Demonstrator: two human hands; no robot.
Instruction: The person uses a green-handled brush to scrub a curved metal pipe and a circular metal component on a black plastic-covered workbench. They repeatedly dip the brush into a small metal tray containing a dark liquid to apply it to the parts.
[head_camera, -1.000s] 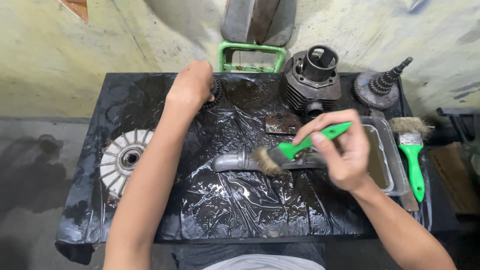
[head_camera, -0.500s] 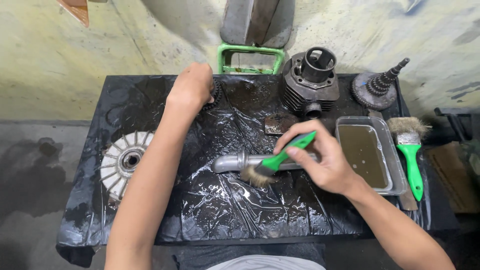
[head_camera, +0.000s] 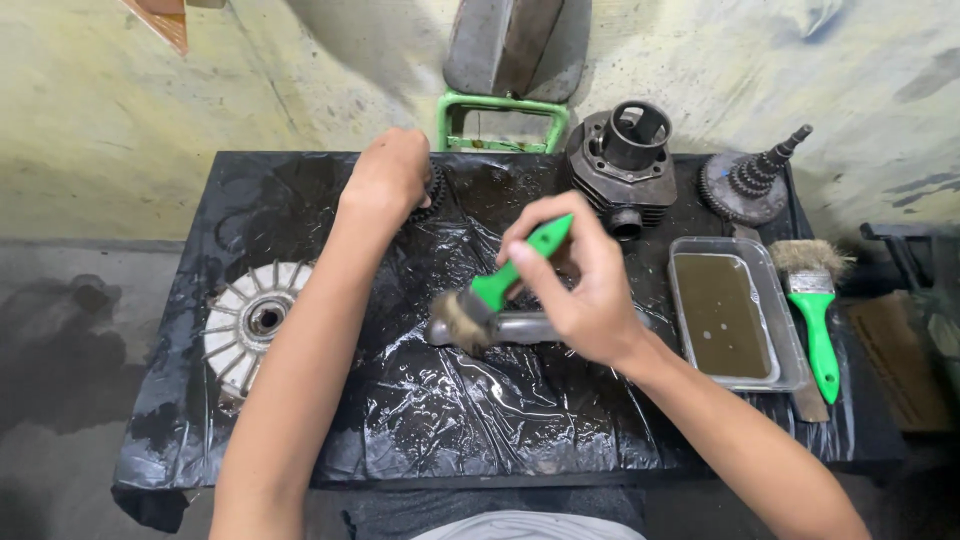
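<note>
Green-handled brush (head_camera: 492, 290) gripped in right hand (head_camera: 575, 285), bristles on grey pipe (head_camera: 520, 327).

We have a single view, worn on the head, looking steeply down and forward over the table (head_camera: 250, 200) from its near edge. We face the far edge and the stained wall (head_camera: 200, 90) behind it. The camera sits close: both forearms run up from the bottom of the frame, and the table fills most of the width, floor showing past its left and right edges.
</note>
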